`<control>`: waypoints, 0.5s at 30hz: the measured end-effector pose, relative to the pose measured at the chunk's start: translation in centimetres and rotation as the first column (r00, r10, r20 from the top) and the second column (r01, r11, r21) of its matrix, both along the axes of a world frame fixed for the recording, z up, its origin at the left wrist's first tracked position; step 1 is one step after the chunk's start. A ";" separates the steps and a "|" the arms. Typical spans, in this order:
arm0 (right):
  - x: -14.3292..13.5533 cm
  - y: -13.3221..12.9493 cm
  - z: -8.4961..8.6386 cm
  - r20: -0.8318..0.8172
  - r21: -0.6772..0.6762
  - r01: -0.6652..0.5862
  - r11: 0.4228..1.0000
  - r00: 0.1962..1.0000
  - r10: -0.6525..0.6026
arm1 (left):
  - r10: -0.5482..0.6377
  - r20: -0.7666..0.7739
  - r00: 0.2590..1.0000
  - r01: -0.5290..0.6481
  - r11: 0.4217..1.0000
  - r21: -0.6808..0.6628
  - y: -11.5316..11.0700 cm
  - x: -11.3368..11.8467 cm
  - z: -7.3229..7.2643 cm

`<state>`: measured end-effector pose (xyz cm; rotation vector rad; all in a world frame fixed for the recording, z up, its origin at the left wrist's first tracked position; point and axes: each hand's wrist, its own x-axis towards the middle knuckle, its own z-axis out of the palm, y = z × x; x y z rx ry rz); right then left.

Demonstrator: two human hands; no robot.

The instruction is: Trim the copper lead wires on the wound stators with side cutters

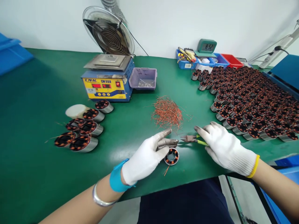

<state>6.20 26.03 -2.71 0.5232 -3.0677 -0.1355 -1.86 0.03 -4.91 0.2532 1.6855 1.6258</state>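
My left hand (149,154), in a white glove with darkened fingertips, is open, its fingers stretched out and apart. Its thumb lies at the upper left rim of a small motor stator (172,156); whether it presses on it I cannot tell. The stator is a metal ring with black and copper windings, and a copper wire end sticks out toward the table's front edge. To the right, my gloved right hand (224,146) is closed around the yellow-green handles of diagonal cutters (189,138). Their jaws point left, toward my left fingertips. Beyond both hands lies a heap of copper wire clippings (167,112).
Many stators (252,102) crowd the right side of the green table (130,124); several more stators (87,127) stand at left beside a white round piece (76,110). Behind are a CM 550 solder pot (106,85), a purple tray (143,70), tool bins (185,63) and a clock (206,46).
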 end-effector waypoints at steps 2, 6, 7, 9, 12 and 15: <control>-0.6 -1.1 0.5 0.004 0.033 -0.013 0.999 1.000 0.013 | -0.009 0.003 1.000 0.009 1.000 0.011 0.1 0.0 0.1; -1.5 -2.1 1.1 0.037 0.063 -0.040 0.997 0.999 0.038 | -0.027 0.015 1.000 0.027 0.999 0.039 0.1 -0.1 0.1; -1.6 -2.1 1.3 0.042 0.065 -0.046 0.997 0.998 0.043 | -0.031 0.018 0.999 0.030 0.999 0.045 0.1 -0.1 0.1; -1.8 -2.2 1.5 0.046 0.066 -0.058 0.996 0.997 0.055 | -0.036 0.024 0.999 0.034 0.998 0.060 0.0 -0.1 0.1; -2.0 -2.2 1.9 0.048 0.065 -0.076 0.995 0.996 0.073 | -0.040 0.029 0.999 0.038 0.997 0.073 0.0 0.0 0.1; -2.0 -2.2 2.1 0.056 0.061 -0.078 0.995 0.996 0.074 | -0.038 0.026 0.999 0.036 0.997 0.066 0.0 0.0 0.1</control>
